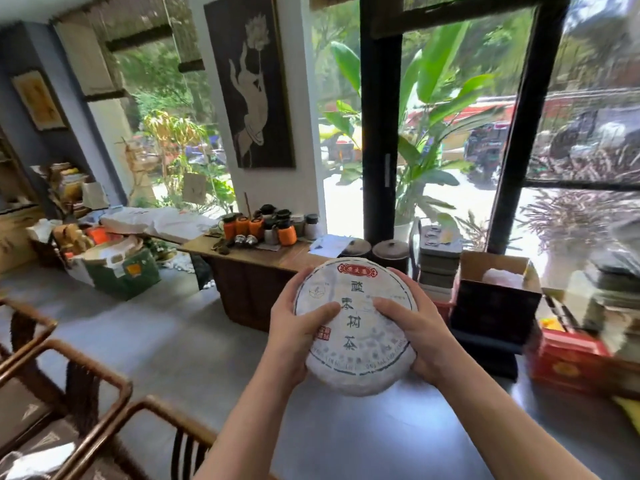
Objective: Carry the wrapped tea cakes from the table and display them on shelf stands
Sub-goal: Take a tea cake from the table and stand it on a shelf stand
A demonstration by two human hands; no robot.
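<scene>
A round tea cake (356,327) in white paper with a red label and dark printed characters is held up in front of me, its face tilted toward the camera. My left hand (294,337) grips its left edge, thumb lying across the face. My right hand (414,332) grips its right edge, thumb also on the face. The cake hangs above the grey table (346,441). No shelf stand is in view.
A black open box (495,296) and a red box (568,355) stand at the right. A low wooden bench (249,254) with orange jars and teapots stands beyond. Wooden chairs (69,393) stand at the left. Cluttered boxes (117,265) lie on the floor. Large windows fill the back.
</scene>
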